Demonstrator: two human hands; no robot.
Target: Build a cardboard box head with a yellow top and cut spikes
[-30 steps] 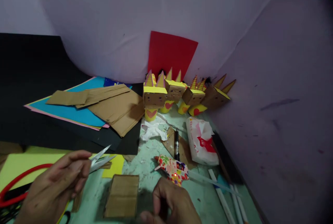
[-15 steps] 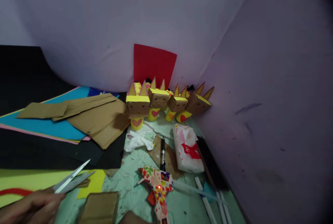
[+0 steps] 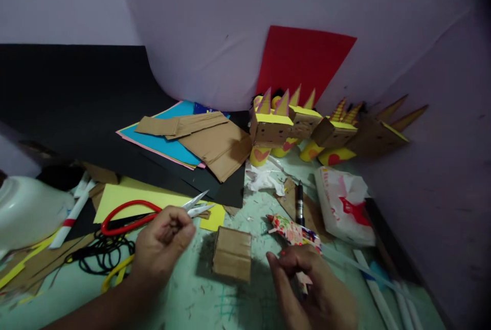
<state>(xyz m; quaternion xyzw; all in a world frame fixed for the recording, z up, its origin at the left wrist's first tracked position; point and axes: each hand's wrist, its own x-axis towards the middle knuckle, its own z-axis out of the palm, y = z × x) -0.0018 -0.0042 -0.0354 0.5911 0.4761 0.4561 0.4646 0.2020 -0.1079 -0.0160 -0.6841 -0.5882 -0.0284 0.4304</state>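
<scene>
My left hand [image 3: 164, 243] is closed, fingers curled in toward the palm, and nothing shows in it. Just behind it are scissors with a red handle [image 3: 130, 213], their blades pointing right past my knuckles. A small brown cardboard box [image 3: 232, 254] sits between my hands on the pale green table [image 3: 209, 307]. My right hand [image 3: 312, 289] is open, thumb and forefinger apart and nothing visible between them. It partly covers a flower-patterned glue gun [image 3: 293, 230], whose clear glue stick [image 3: 353, 261] runs out to the right.
Cardboard figures with yellow horns [image 3: 272, 130] stand at the back before a red sheet [image 3: 303, 59]. Cardboard pieces [image 3: 218, 148] lie on blue paper [image 3: 169, 146]. A tissue pack [image 3: 345, 207], a black pen [image 3: 299, 204], black cord [image 3: 102, 253] and a white bottle [image 3: 30, 212] lie around.
The view has swung left, so things appear farther right and the bottle and cord now show. My right hand has come up into view beside the glue gun.
</scene>
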